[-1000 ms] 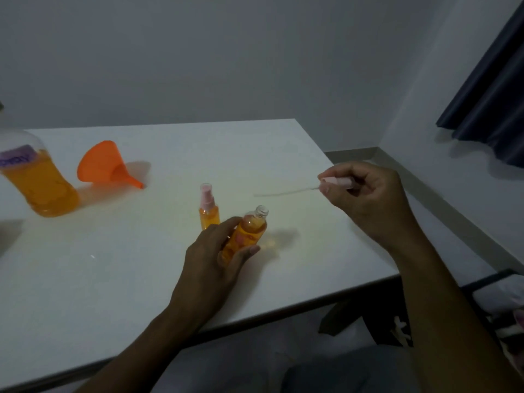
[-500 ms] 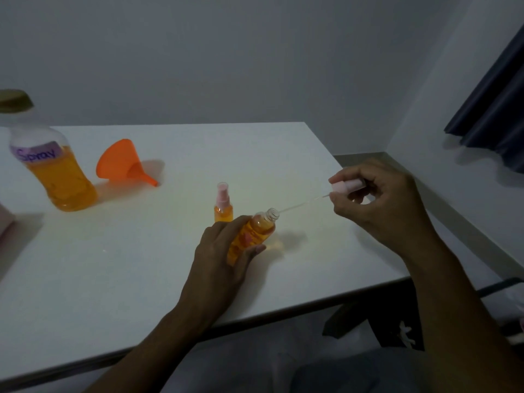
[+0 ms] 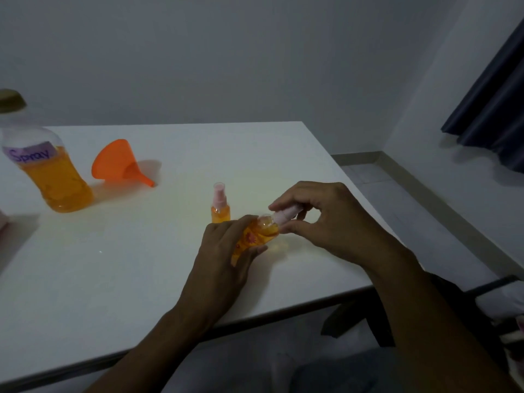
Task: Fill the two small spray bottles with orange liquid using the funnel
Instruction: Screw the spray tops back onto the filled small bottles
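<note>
My left hand (image 3: pixel 224 256) grips a small spray bottle (image 3: pixel 255 236) full of orange liquid, tilted to the right just above the white table (image 3: pixel 113 265). My right hand (image 3: pixel 326 219) pinches the pink spray cap (image 3: pixel 285 215) and holds it on the bottle's neck. The cap's dip tube is hidden inside the bottle. A second small spray bottle (image 3: pixel 220 204), capped in pink and holding orange liquid, stands upright just behind my left hand. The orange funnel (image 3: pixel 119 163) lies on its side at the back left.
A large clear bottle (image 3: pixel 48 177) labelled "Spray", partly full of orange liquid, stands at the left edge of view. The table's right edge runs close past my right hand, with floor and a dark curtain (image 3: pixel 493 103) beyond it.
My right hand has moved left and fed the cap's thin tube into the tilted bottle. The cap has gone from well clear of the neck to sitting on it.
</note>
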Tool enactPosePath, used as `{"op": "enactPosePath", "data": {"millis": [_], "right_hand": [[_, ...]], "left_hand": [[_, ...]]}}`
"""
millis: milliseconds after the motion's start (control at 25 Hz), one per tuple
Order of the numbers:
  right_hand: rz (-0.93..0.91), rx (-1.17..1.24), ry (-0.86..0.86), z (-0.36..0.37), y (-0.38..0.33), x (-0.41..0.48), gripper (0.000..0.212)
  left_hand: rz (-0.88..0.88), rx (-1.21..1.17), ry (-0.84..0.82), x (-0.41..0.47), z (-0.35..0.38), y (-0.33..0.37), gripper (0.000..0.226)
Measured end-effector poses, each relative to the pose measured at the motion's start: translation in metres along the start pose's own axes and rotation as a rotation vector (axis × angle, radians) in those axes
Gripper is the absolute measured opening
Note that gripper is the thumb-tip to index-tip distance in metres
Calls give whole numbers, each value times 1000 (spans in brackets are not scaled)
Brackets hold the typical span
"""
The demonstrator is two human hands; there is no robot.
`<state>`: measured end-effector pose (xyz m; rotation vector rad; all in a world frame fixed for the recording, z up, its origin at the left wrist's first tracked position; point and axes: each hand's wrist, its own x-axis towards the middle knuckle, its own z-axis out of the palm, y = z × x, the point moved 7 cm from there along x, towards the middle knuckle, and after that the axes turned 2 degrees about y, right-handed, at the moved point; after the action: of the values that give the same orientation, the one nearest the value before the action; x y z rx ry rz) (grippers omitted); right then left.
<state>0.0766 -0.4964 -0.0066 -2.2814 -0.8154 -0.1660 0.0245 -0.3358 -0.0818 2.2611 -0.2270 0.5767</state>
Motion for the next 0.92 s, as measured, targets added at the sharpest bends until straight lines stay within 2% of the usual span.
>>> {"op": "enactPosePath", "data": {"millis": [80,200,360,480,600,720,840,920], "right_hand": [[98,-30,48,2,3,0,25],[219,-190,138,-2,13,1,53],[202,29,28,-9,16,-9,46],[157,64,33,-1,19,-12,26],[227,-42,82,1,27,-8,41],[173,147,46,1,22,-7,44],[159,97,109,4,17,-3,20],[242,-56,133,5,21,0,43]], "left_hand": [[22,-3,-2,0,-2,2,46],[49,9,-8,0,-1,5,46],[54,15,-8,2,-3,5,44],[66,30,-20,6,-4,2,45],[57,55,-45,9,-4,-2,46],[60,70,-63,11,-3,-5,46],[76,67,-59,12,-2,-3,45],[95,75,-55,11,-2,-1,45]]}}
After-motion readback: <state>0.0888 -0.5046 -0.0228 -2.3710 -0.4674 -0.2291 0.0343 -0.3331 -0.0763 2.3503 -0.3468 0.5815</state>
